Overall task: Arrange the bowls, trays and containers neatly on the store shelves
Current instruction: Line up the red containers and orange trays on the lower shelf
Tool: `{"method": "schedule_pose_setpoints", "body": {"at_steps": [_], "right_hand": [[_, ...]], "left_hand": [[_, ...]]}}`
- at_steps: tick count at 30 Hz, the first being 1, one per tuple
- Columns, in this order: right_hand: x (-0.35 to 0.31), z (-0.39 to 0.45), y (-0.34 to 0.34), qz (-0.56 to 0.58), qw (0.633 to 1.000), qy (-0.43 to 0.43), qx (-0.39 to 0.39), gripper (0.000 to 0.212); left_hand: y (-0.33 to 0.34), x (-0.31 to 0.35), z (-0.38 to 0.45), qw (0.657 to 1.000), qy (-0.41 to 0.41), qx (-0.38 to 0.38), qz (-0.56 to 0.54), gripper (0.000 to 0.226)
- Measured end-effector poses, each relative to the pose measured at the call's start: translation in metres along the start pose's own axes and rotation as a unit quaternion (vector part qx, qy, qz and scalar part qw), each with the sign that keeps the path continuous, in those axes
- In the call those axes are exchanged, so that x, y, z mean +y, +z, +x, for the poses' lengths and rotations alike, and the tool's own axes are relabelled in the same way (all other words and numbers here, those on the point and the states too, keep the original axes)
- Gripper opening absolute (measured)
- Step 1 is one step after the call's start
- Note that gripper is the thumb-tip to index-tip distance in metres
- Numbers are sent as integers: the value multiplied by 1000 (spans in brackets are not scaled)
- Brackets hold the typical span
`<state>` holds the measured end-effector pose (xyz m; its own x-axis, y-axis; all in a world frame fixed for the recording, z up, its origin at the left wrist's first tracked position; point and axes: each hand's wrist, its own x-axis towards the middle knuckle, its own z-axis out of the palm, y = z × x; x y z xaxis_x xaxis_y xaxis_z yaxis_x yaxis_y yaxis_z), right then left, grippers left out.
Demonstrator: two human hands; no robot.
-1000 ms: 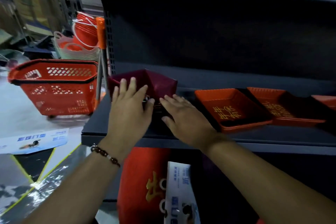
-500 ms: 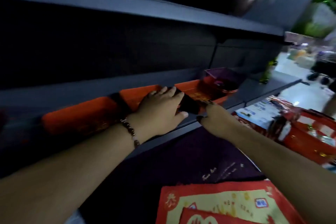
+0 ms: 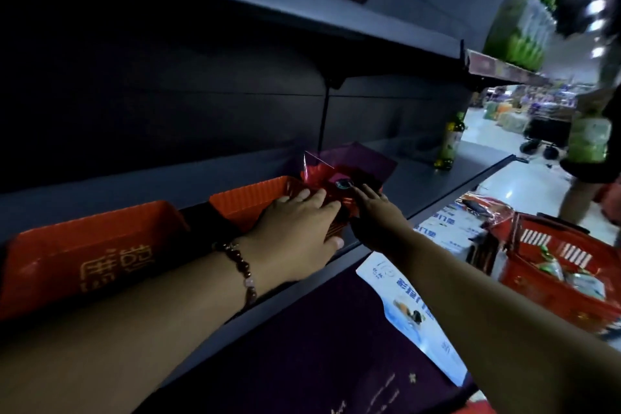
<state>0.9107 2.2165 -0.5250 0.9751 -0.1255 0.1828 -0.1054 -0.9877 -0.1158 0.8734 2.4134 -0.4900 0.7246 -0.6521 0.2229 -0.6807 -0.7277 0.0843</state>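
Two orange trays stand in a row on the dark shelf [image 3: 433, 188]: one at the left [image 3: 84, 255] with gold characters, one in the middle [image 3: 248, 198] with ribbed walls. A purple translucent container [image 3: 356, 165] sits at that middle tray's right end, overlapping it. My left hand [image 3: 295, 228] lies flat over the middle tray's right front corner, fingers straight, thumb along the front edge. My right hand [image 3: 373, 208] reaches from the right, and its straight fingers touch the container's near side.
A red shopping basket [image 3: 564, 265] with packets stands on the floor at the right. A person [image 3: 598, 158] stands beyond it. A green bottle [image 3: 448, 144] is at the shelf's far end. Green packs [image 3: 517, 30] fill the upper shelf. Dark and red boxes lie below.
My view has swung from the shelf's left end to its right. Both hands left the dark red container and now reach over the middle orange tray and the purple container.
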Motion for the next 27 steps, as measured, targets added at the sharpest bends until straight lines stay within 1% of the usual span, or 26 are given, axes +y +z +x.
{"method": "schedule_pose_setpoints", "body": {"at_steps": [2, 4, 6, 8, 11, 13, 16, 18, 20, 21, 23, 24, 26, 27], "right_hand": [[5, 18, 8, -37, 999, -3, -9, 73], [9, 32, 12, -65, 998, 2, -15, 67], [16, 43, 15, -90, 996, 9, 5, 59], [17, 49, 9, -114, 992, 2, 54, 48], [7, 46, -11, -77, 990, -25, 119, 37], [7, 41, -22, -46, 992, -24, 116, 31], [3, 25, -39, -52, 979, -32, 193, 21], [-6, 5, -54, -35, 975, -40, 216, 18], [-23, -24, -69, -25, 968, -85, 236, 17], [-35, -40, -75, -26, 964, -103, 245, 18], [-61, -72, -82, -26, 960, -143, 239, 23], [-77, -89, -82, -7, 959, -156, 237, 21], [-111, -119, -77, 31, 954, -171, 243, 7], [-130, -135, -73, 43, 956, -168, 237, 9]], "left_hand": [[3, -2, 9, 1000, 1, 5, 0, 63], [7, -8, 15, 1000, -2, 6, 3, 63], [11, -15, 19, 1000, -6, 8, 8, 63], [14, -20, 19, 1000, -9, 11, 8, 63], [14, -22, 12, 1000, -7, 6, 3, 63], [11, -23, 6, 1000, -4, 11, -12, 62], [-1, -26, -8, 998, -8, 41, -49, 62], [-9, -29, -23, 992, -23, 55, -107, 62], [-19, -31, -43, 976, -53, 69, -199, 62], [-25, -32, -55, 962, -71, 82, -249, 62], [-40, -33, -84, 926, -109, 114, -344, 62], [-47, -33, -99, 907, -129, 126, -381, 63], [-57, -40, -133, 868, -174, 151, -440, 66], [-62, -46, -152, 845, -197, 165, -470, 70]]}}
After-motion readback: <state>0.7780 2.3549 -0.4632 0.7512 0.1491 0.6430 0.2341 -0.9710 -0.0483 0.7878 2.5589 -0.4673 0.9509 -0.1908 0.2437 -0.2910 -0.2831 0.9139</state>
